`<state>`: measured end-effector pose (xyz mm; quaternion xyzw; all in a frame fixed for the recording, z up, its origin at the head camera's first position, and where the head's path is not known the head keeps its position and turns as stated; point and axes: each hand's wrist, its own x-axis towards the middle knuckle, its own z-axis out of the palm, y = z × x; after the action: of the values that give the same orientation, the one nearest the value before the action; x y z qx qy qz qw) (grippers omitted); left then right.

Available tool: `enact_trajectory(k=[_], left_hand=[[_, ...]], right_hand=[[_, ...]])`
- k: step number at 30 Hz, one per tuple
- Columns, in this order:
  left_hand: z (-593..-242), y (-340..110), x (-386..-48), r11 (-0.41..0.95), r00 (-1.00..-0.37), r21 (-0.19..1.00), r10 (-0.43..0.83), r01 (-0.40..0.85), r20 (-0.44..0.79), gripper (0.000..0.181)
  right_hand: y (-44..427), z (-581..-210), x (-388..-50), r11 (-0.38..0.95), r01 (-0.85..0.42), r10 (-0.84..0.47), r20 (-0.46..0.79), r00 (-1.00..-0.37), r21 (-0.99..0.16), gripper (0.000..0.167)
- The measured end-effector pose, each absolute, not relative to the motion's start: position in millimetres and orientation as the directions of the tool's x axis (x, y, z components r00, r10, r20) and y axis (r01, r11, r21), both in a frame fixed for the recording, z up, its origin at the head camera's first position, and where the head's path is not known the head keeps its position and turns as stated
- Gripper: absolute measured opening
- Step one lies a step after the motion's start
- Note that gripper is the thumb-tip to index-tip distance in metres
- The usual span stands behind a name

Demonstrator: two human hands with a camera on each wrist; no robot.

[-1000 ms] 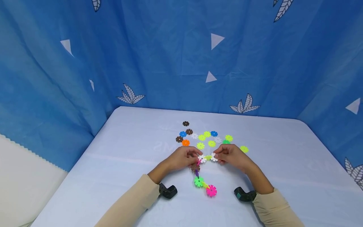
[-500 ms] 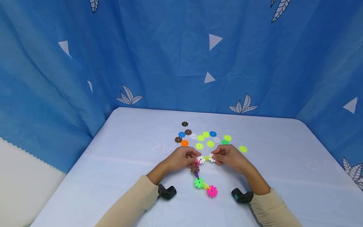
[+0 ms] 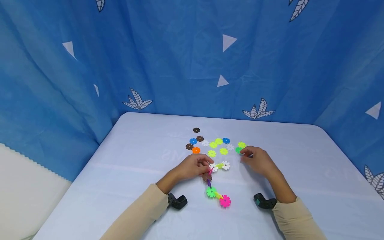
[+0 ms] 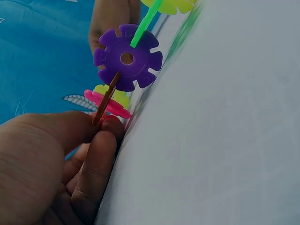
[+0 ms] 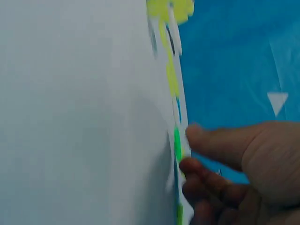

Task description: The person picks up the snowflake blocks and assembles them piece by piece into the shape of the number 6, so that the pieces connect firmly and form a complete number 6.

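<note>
My left hand (image 3: 192,167) pinches a chain of slotted plastic snowflake discs near its upper bend. The chain runs from a white disc (image 3: 226,165) through a yellow and a second white one down to a green disc (image 3: 211,192) and a pink disc (image 3: 225,201). In the left wrist view, a purple disc (image 4: 112,77) and a brown disc (image 4: 108,99) stand slotted together just beyond the thumb. My right hand (image 3: 259,160) holds nothing, its thumb and fingers apart. Its fingertips are close to a loose green disc (image 3: 238,150); contact is unclear.
Loose discs lie behind the hands, among them an orange disc (image 3: 196,150), a blue disc (image 3: 226,140) and several yellow ones. A dark brown disc (image 3: 196,130) lies farthest back. A blue curtain (image 3: 186,66) hangs behind the white table (image 3: 126,153).
My right hand has let go of the white end disc and moved right and back toward the loose green disc. My left hand keeps its hold on the chain.
</note>
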<state>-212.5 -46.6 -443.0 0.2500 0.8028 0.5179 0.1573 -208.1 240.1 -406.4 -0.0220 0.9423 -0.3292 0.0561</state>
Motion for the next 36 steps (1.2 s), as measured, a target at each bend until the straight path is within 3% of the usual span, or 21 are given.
enact_trajectory(k=[3, 7, 17, 36], left_hand=[[-443, -47, -212, 0.341, -0.827, 0.91, 0.563, 0.235, 0.003, 0.021], [-442, -47, -212, 0.345, -0.827, 0.909, 0.563, 0.234, -0.001, 0.02], [-442, -47, -214, 0.365, -0.828, 0.901, 0.56, 0.234, -0.011, 0.021], [-443, -48, -214, 0.333, -0.821, 0.912, 0.57, 0.241, 0.009, 0.019]], right_hand=[[260, -401, -209, 0.871, 0.042, 0.006, -0.076, -0.997, -0.49, 0.034], [280, -398, -210, 0.891, 0.098, 0.05, -0.119, -0.992, -0.443, 0.037], [287, -395, -213, 0.88, 0.129, 0.04, -0.201, -0.979, -0.457, 0.029], [248, -394, -206, 0.871, -0.018, -0.124, -0.184, -0.975, -0.49, 0.02]])
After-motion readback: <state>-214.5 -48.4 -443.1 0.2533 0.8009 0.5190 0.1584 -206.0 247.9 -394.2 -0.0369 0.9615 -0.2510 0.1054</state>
